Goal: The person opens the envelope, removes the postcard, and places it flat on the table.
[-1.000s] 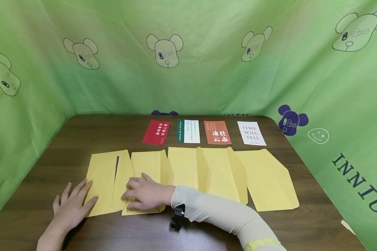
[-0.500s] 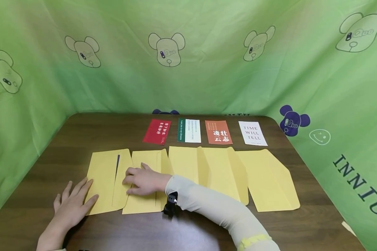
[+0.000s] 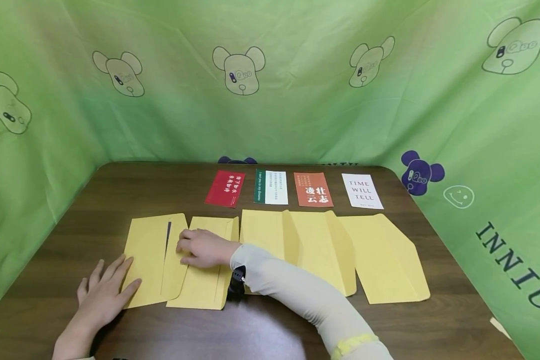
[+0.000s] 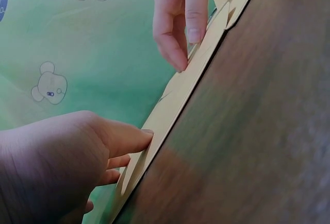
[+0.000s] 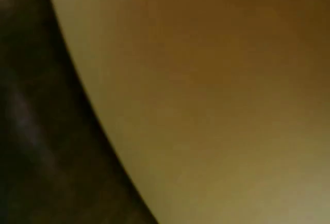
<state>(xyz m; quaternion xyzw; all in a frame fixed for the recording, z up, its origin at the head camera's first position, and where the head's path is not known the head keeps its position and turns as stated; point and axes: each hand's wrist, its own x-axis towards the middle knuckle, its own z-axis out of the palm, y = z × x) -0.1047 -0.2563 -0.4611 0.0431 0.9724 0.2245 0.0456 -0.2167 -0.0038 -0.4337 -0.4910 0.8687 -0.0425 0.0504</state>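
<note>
In the head view, my left hand (image 3: 102,290) lies with spread fingers on the left edge of the leftmost yellow envelope (image 3: 146,255). A narrow dark blue strip (image 3: 168,232) shows in that envelope's opening. My right hand (image 3: 205,248) is over the envelope's right-hand flap, fingers bent and fingertips at the flap. In the left wrist view, thumb and fingers of that right hand (image 4: 175,18) hang apart, close to the paper. Below the right hand lies a second yellow envelope (image 3: 195,290), partly covered. The right wrist view shows only a blurred yellow surface (image 5: 206,105).
Further yellow envelopes (image 3: 312,240) with unfolded flaps lie to the right, the far right one (image 3: 387,260) tilted. Behind them lie a red card (image 3: 225,189), a green and white card (image 3: 271,187), an orange card (image 3: 313,190) and a white card (image 3: 362,191).
My right hand has moved up and slightly away from the front edge, fingers still near the flap. The second envelope has shifted left and tilted. My left hand has stayed put.
</note>
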